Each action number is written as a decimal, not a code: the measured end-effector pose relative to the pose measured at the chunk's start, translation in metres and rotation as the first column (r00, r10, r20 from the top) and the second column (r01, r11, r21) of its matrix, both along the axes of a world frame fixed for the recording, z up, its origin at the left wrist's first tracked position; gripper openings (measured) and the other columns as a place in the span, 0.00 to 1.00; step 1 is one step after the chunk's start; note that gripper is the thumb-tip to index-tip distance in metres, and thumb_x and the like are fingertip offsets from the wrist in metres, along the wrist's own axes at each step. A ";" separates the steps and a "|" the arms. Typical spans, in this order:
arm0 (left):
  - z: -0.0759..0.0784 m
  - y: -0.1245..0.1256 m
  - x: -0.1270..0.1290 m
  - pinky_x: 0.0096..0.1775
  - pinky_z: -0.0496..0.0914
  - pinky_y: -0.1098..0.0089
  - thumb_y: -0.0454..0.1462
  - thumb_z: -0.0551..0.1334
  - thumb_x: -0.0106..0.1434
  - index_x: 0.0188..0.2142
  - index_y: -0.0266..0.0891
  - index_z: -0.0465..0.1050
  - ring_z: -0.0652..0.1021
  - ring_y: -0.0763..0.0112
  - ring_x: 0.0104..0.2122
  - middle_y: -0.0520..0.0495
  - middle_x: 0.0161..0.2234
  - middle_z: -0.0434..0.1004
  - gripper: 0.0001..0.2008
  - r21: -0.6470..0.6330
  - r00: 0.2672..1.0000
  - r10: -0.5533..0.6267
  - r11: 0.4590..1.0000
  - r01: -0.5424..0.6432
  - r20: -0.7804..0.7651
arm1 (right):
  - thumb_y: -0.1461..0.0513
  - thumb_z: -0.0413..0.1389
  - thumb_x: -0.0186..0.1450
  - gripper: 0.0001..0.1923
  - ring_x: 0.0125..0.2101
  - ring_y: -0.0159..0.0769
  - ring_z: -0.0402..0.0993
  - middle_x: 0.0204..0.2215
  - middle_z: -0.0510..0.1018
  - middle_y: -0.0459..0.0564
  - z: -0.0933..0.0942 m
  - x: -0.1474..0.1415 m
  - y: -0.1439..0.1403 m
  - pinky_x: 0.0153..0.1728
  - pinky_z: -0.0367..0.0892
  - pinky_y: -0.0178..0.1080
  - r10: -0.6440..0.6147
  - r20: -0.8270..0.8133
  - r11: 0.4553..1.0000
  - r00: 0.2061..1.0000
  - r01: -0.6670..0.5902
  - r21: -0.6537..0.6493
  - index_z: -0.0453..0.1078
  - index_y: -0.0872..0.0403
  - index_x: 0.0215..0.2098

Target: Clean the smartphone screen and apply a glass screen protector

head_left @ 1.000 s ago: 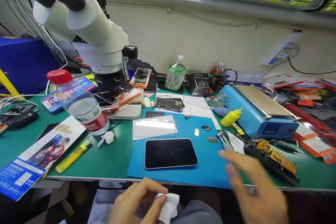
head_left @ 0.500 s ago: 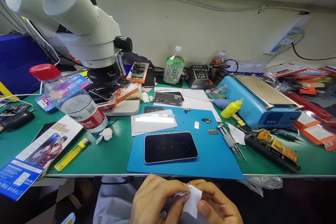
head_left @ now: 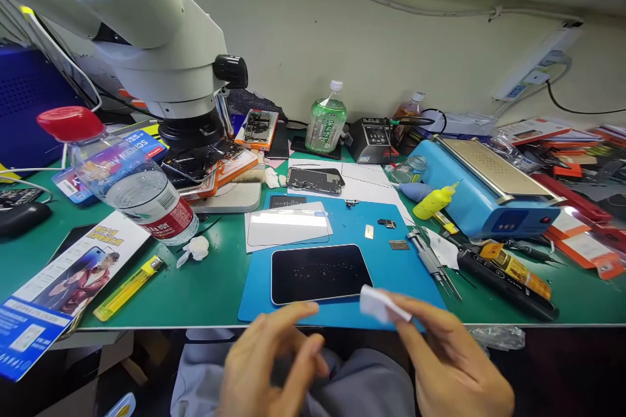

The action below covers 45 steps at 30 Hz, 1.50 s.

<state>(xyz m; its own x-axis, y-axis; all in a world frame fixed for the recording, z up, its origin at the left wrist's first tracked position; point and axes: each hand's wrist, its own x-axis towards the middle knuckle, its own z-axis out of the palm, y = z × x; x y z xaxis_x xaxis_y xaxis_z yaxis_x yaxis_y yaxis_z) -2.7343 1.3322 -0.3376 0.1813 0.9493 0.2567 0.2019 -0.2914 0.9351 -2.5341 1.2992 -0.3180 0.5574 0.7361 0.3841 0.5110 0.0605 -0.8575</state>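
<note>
One phone, dark screen up and dotted with many small clear drops, lies on one blue mat on the green desk. Four small parts lie beyond it on the mat: one pale plate, one grey plate, one dark connector and one silvery piece. Three capped drink bottles stand about: one red-capped, one green, one brownish. There is one yellow lighter and one yellow squeeze bottle.

Two hands are in view at the near edge. The right hand, coming in from the lower right, pinches one folded white wipe between thumb and fingers; the wipe sits by the phone's near right corner, whether touching I cannot tell. The left hand is free, its thumb and index finger parted and pointing right.
</note>
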 end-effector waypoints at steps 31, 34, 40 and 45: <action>-0.010 0.085 -0.058 0.59 0.69 0.49 0.46 0.71 0.68 0.75 0.62 0.43 0.72 0.50 0.61 0.47 0.65 0.74 0.46 0.120 0.739 -0.082 0.969 0.215 -0.669 | 0.62 0.56 0.76 0.27 0.69 0.50 0.69 0.67 0.73 0.63 -0.012 0.023 0.030 0.70 0.68 0.57 0.354 0.896 0.905 0.269 -0.340 -0.255 0.66 0.68 0.69; -0.012 0.085 -0.056 0.59 0.69 0.46 0.47 0.70 0.69 0.74 0.65 0.47 0.71 0.48 0.61 0.47 0.64 0.73 0.43 0.035 0.764 -0.096 0.988 0.153 -0.639 | 0.60 0.58 0.76 0.28 0.70 0.50 0.68 0.67 0.73 0.64 -0.013 0.021 0.018 0.71 0.67 0.55 0.345 0.894 0.906 0.285 -0.350 -0.238 0.66 0.69 0.69; -0.010 0.085 -0.058 0.61 0.68 0.46 0.49 0.69 0.70 0.73 0.69 0.48 0.70 0.50 0.63 0.52 0.63 0.74 0.40 0.015 0.769 -0.109 0.988 0.152 -0.630 | 0.63 0.57 0.76 0.27 0.68 0.51 0.70 0.67 0.73 0.64 -0.013 0.024 0.016 0.71 0.67 0.54 0.320 0.895 0.925 0.311 -0.307 -0.225 0.66 0.68 0.69; -0.010 0.083 -0.058 0.60 0.66 0.45 0.51 0.68 0.70 0.73 0.69 0.50 0.70 0.48 0.61 0.51 0.62 0.74 0.39 0.034 0.757 -0.091 0.988 0.148 -0.647 | 0.63 0.56 0.76 0.25 0.67 0.51 0.71 0.67 0.73 0.65 -0.014 0.012 0.038 0.69 0.70 0.55 0.314 0.886 0.934 0.340 -0.279 -0.224 0.67 0.67 0.68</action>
